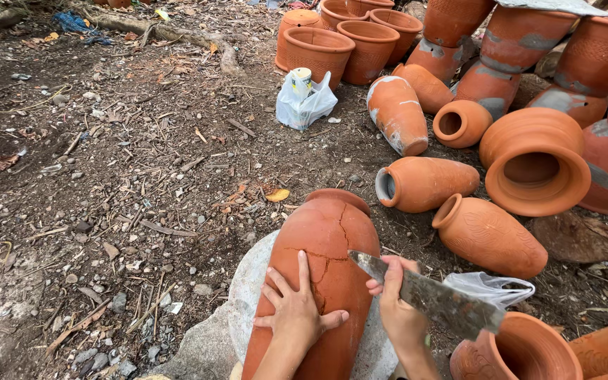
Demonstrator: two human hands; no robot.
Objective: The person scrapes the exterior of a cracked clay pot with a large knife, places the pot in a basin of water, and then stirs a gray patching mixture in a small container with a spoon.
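A cracked terracotta pot (328,274) is laid on its side across a pale round slab (248,295), so its split wall faces up. The left hand (295,309) is pressed flat on the pot, fingers spread, apparently to steady it. Just right of the pot, the right hand (397,306) is closed around a worn flat blade (431,299) (tip touching the cracked wall). Beyond the pot, more clay pots (427,181) are heaped.
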